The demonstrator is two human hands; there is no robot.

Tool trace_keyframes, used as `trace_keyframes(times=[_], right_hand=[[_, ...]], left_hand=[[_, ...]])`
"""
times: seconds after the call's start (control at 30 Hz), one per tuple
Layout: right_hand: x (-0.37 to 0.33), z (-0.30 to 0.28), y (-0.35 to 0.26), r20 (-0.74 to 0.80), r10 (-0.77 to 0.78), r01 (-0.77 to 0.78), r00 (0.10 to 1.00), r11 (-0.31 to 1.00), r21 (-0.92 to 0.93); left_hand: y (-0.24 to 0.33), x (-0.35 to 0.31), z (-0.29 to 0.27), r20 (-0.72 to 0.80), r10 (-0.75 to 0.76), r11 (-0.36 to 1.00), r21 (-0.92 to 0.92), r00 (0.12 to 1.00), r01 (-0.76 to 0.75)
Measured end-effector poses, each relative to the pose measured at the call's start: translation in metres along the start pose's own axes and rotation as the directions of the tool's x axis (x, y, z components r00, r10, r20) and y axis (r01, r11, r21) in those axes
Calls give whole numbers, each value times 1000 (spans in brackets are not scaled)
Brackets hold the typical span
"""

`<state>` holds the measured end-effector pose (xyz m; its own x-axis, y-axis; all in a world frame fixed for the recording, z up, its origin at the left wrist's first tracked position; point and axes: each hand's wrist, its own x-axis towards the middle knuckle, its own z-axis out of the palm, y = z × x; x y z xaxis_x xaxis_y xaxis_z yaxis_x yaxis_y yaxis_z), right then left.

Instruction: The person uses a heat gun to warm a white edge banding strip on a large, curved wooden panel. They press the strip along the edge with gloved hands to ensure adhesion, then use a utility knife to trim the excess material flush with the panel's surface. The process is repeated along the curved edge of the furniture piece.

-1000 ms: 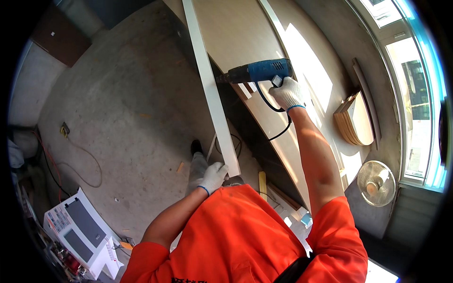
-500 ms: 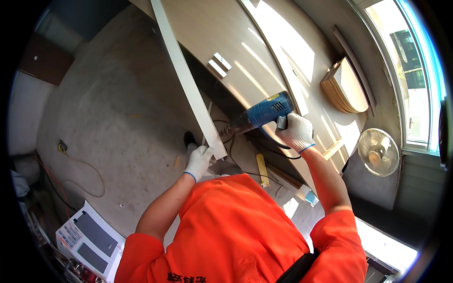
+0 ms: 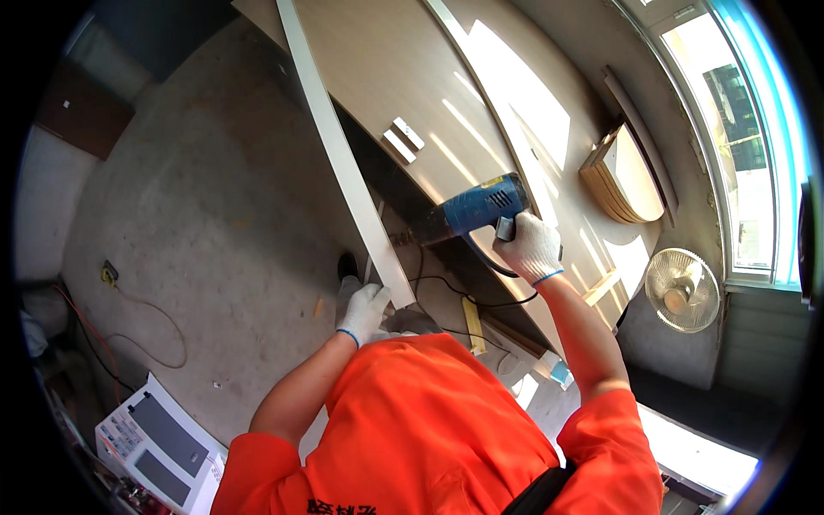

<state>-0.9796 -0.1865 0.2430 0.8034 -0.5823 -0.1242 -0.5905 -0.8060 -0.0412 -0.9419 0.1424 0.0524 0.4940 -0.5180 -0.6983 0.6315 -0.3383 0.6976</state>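
A blue heat gun (image 3: 481, 209) is in my gloved right hand (image 3: 530, 249), fingers wrapped round its handle. Its dark nozzle points left, close to the side of a long pale strip (image 3: 339, 159); whether the two touch, I cannot tell. My left hand (image 3: 365, 311), also in a white knit glove, is closed on the strip's near end. From there the strip runs away toward the far left, beside the large board. A dark cord (image 3: 489, 302) hangs below the heat gun.
A large brown board (image 3: 386, 60) on the right bears another long strip (image 3: 502, 112), two small white blocks (image 3: 403, 140) and stacked rounded panels (image 3: 622, 180). At the right stands a fan (image 3: 682, 290) below the window. A white box (image 3: 163, 446) and cables (image 3: 176, 330) lie lower left.
The heat gun's nozzle has shifted a little farther from the strip's near end. My left hand keeps its hold there. The whole view has tilted slightly.
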Motion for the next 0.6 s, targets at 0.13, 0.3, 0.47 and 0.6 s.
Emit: trace_keyframes(times=[0.13, 0.3, 0.47, 0.6], right_hand=[[66, 0, -47, -96, -15, 24, 995, 995, 95], [149, -5, -100, -69, 54, -52, 996, 998, 24], [209, -15, -144, -28, 81, -79, 996, 994, 69], [227, -22, -163, -58, 55, -50, 997, 995, 87]], left_hand=[[1, 3, -3, 23, -17, 998, 58, 1000, 15], [-8, 11, -11, 90, 53, 987, 146, 995, -65], [1, 8, -12, 80, 48, 971, 228, 996, -65], [0, 8, -12, 76, 49, 968, 241, 996, -66]])
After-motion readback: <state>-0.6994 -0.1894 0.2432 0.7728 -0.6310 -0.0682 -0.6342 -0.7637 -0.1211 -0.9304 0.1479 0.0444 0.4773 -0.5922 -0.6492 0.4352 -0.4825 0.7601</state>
